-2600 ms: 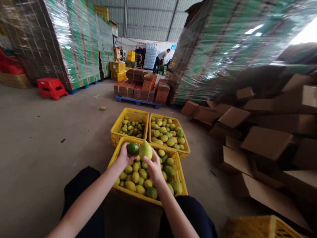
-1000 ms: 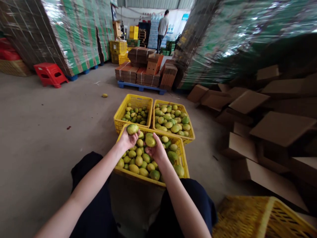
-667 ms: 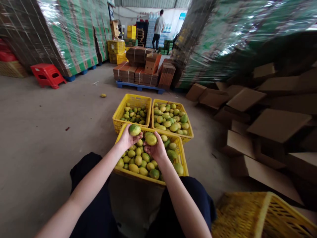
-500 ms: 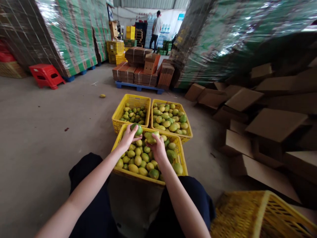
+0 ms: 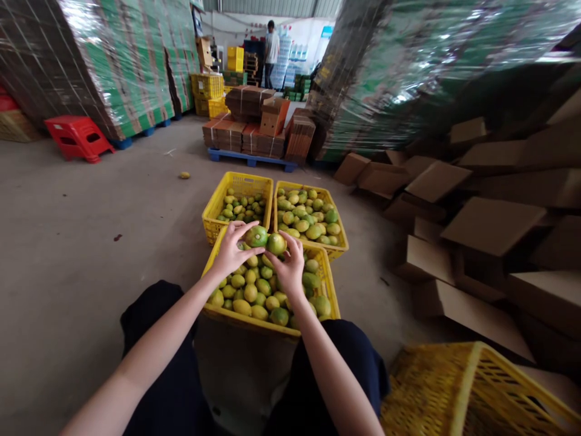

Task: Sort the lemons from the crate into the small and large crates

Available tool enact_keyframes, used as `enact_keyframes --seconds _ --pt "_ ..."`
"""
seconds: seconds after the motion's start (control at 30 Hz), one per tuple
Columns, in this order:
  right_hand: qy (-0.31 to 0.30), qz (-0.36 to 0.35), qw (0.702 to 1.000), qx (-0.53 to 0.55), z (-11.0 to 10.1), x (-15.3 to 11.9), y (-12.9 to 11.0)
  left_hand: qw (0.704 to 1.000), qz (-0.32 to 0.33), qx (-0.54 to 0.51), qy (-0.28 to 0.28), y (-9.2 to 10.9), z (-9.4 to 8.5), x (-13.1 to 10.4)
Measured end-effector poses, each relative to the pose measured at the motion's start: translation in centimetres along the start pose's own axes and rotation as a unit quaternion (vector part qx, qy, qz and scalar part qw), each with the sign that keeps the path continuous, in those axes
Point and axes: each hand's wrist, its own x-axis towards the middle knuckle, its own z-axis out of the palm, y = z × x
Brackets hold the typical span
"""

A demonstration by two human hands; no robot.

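Note:
My left hand (image 5: 236, 247) grips a green fruit (image 5: 256, 236) between thumb and fingers. Beside it my right hand (image 5: 289, 260) pinches a yellow-green fruit (image 5: 276, 243), and the two fruits are side by side, almost touching. Both hands are above the far part of the near yellow crate (image 5: 267, 329), which holds many green and yellow fruits. Behind it stand two more yellow crates, the left one (image 5: 212, 225) with smaller fruits low inside, the right one (image 5: 338, 249) filled higher.
Another yellow crate (image 5: 474, 375) is at the lower right, below piled cardboard boxes (image 5: 492, 227). One fruit (image 5: 184, 175) lies on the floor. A red stool (image 5: 79, 138), a blue pallet (image 5: 252, 160) with flat cardboard, wrapped stacks and a distant person (image 5: 271, 53) are farther off.
My hands have come closer together, bringing the two fruits side by side with their ends turned toward me. The distant person has moved left. The view has shifted slightly.

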Motion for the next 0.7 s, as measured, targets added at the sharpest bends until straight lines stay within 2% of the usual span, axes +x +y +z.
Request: enact_keyframes --seconds 0.1,0.2,0.33,0.43,0.53,0.7 --pt "-0.014 0.057 0.992 0.115 0.0 0.3 -0.1 0.996 -0.064 -0.059 -0.002 -0.5 -0.5 0.7" --pt "-0.012 0.121 0.967 0.223 0.1 0.5 -0.2 0.981 -0.148 -0.128 0.011 -0.8 -1.1 1.3" --pt "-0.034 0.208 0.940 0.267 -0.3 0.7 -0.5 0.950 -0.237 -0.201 0.016 -0.6 -1.4 1.6" --pt "-0.046 0.248 0.928 0.274 -0.6 0.8 -0.6 0.942 -0.255 -0.217 -0.001 -0.4 -1.3 1.5" --pt "-0.052 0.248 0.920 0.300 -0.8 0.9 -0.4 0.944 -0.251 -0.214 -0.028 -0.2 -1.2 1.4" --pt "-0.070 0.247 0.919 0.299 -0.8 0.8 -0.3 0.943 -0.248 -0.222 -0.011 -0.2 -1.4 1.4"
